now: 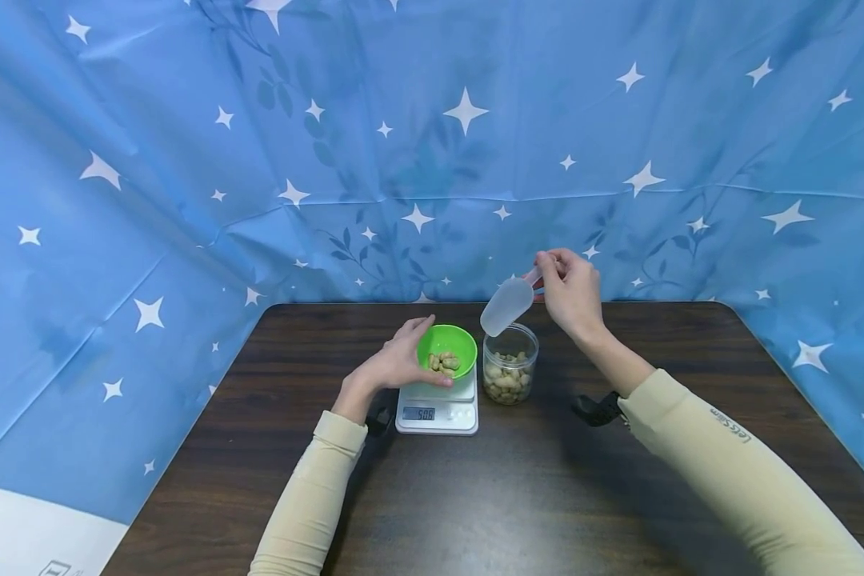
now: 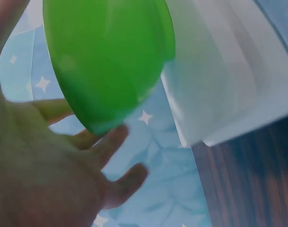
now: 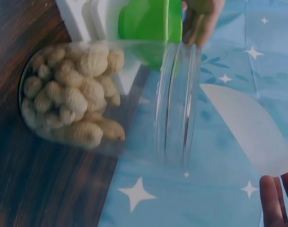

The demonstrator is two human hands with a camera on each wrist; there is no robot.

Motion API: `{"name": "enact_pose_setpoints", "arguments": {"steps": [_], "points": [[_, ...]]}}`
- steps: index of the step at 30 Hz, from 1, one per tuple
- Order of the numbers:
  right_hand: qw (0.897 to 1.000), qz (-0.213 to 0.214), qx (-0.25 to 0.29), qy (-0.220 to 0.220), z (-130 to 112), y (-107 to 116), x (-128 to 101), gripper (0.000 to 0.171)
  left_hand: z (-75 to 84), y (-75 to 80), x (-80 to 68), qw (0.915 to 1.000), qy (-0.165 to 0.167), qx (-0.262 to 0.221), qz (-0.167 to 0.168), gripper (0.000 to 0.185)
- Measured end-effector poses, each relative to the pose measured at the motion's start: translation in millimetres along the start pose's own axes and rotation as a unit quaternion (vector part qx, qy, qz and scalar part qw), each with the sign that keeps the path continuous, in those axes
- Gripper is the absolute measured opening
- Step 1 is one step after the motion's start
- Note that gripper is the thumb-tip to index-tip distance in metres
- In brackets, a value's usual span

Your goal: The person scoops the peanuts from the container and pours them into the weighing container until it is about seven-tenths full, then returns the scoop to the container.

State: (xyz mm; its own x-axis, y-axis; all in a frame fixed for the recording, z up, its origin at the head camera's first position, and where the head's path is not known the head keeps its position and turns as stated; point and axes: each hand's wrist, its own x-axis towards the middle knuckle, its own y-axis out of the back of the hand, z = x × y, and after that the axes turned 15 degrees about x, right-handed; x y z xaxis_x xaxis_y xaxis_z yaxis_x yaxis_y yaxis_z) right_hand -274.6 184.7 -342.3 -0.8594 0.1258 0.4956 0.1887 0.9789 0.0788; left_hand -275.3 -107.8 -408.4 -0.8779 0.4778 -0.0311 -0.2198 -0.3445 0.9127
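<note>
A green bowl [image 1: 462, 342] with several peanuts [image 1: 444, 363] in it sits on a white kitchen scale [image 1: 439, 417], whose display is lit with digits. My left hand [image 1: 402, 357] curves around the bowl's left side, thumb at the near rim and fingers at the far side. With its handle pinched in my right hand [image 1: 571, 290], a translucent scoop [image 1: 507, 306] is held above a clear jar [image 3: 143, 142], blade tilted down to the left. No peanuts show in the scoop. The open jar holds unshelled peanuts [image 3: 73, 94] in its lower part.
The dark wood-grain table [image 1: 518, 496] ends at a back edge just behind the bowl and jar. A blue star-patterned cloth [image 1: 432, 144] hangs behind and to the sides. The jar stands close to the scale's right side. Black wrist straps [image 1: 596, 409] are on both arms.
</note>
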Motion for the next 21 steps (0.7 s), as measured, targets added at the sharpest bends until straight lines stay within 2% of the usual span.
{"name": "enact_pose_setpoints", "arguments": {"steps": [6,9,13,18,21], "points": [[0.998,-0.010,-0.044,0.038,-0.3,6.9,0.3,0.038,20.1,-0.8,8.1,0.9964,-0.032,0.023,0.075,0.112],[0.997,-0.020,-0.062,0.046,2.0,8.2,0.2,0.035,32.9,-1.5,13.6,0.9945,-0.045,0.027,0.090,0.104],[0.991,-0.055,-0.090,0.079,6.6,7.2,-0.8,0.029,47.5,-3.8,21.2,0.9934,-0.063,0.032,0.090,0.098],[0.974,-0.113,-0.135,0.145,12.6,3.6,-5.4,0.022,60.1,-9.9,29.4,0.9934,-0.079,0.057,0.061,0.099],[0.964,-0.139,-0.150,0.169,14.0,1.6,-8.3,0.018,63.9,-14.5,33.4,0.9928,-0.086,0.073,0.040,0.102]]}}
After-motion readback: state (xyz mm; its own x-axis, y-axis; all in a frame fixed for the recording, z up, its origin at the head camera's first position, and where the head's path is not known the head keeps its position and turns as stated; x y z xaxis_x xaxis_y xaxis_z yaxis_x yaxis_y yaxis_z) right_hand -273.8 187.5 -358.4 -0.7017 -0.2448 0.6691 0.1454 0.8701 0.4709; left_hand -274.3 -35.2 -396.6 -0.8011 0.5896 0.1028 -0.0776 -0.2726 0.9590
